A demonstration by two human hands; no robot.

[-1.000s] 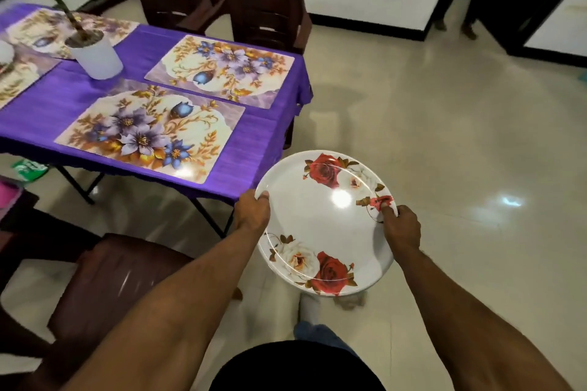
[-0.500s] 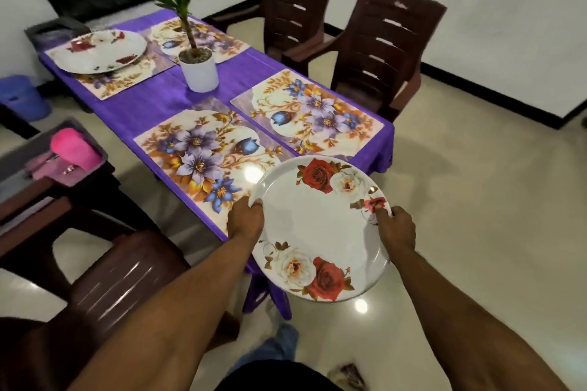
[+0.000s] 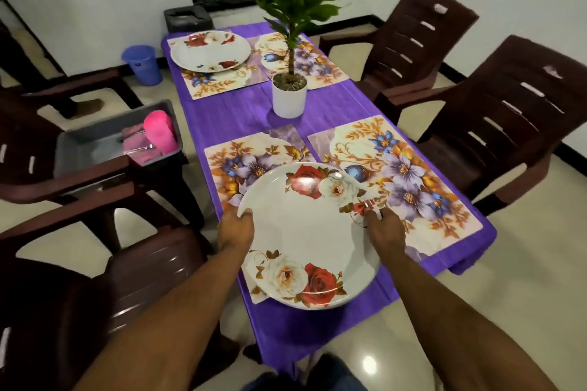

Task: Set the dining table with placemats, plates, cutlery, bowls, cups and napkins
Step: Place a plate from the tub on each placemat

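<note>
A white-walled room with a glossy floor holds a long table (image 3: 241, 114) under a purple cloth. A rose-patterned plate (image 3: 309, 236) hangs above the near-left placemat (image 3: 235, 168), on the viewer's side of the potted plant (image 3: 289, 86). The left hand (image 3: 236, 230) and right hand (image 3: 382, 230) clamp opposite rims. To place it well, the person should level it, centre it on the mat, then lower it flat. Beyond the plant, another plate (image 3: 209, 51) lies on a mat. Left of the plant, a grey tub (image 3: 92, 143) on a chair holds a pink cup (image 3: 158, 132), pink cloths and some cutlery.
</note>
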